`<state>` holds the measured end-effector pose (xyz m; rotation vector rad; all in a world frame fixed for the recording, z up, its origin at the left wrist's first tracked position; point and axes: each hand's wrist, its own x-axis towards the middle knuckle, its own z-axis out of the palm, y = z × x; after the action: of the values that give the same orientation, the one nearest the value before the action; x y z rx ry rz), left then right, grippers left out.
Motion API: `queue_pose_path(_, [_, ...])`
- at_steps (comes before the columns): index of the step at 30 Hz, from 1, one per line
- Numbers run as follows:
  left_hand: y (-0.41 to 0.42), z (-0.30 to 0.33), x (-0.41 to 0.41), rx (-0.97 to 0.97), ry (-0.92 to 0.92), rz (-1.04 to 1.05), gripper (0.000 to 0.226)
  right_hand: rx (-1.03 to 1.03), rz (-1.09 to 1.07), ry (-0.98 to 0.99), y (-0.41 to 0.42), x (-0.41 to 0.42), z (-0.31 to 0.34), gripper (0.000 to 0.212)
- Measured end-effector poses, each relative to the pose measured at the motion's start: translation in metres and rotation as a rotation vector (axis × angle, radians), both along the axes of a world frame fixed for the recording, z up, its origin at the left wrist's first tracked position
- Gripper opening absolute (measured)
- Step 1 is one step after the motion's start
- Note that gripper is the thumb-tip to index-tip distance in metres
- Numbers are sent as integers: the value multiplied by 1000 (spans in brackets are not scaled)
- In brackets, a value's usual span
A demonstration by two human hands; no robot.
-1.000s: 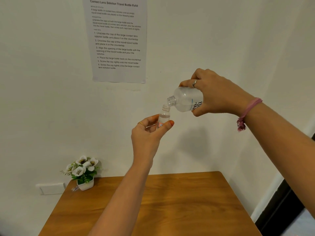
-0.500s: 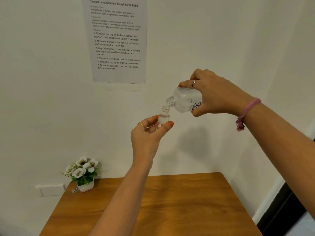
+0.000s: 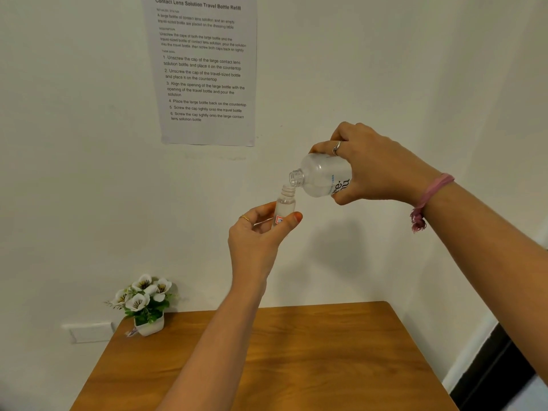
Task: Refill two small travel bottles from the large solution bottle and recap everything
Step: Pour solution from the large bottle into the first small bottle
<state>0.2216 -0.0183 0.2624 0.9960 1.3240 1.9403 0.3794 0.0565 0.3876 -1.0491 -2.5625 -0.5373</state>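
Little has shifted since the earlier frames: both hands hold nearly the same pose, the pour going on with only a slight settling of the two necks together. Held up in the air, well above the wooden table (image 3: 311, 360), the small travel bottle (image 3: 285, 203) stands upright, its open threaded neck right under the uncapped mouth of the large solution bottle (image 3: 321, 176), which lies tilted almost on its side; whether the rims touch cannot be told. The left hand (image 3: 261, 232) pinches the travel bottle low on its body between thumb and fingers, and the right hand (image 3: 373, 170) wraps round the big bottle's rear half. Both look like light, clear plastic, stiff enough to hold shape yet likely to give under a squeeze, so a firm grip on the large one could push liquid out too fast. The small bottle seems slippery if wetted; a low pinch near its label keeps fingers clear of the neck. Behind, a printed instruction sheet (image 3: 204, 69) hangs on the wall, and a small potted flower (image 3: 145, 304) sits at the table's far left corner.
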Motion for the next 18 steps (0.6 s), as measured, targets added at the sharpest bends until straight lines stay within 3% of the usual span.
queue_pose_path(18, [6,-3,-1,0,-1,-1,47,10,4,-1,6,0,-3,78])
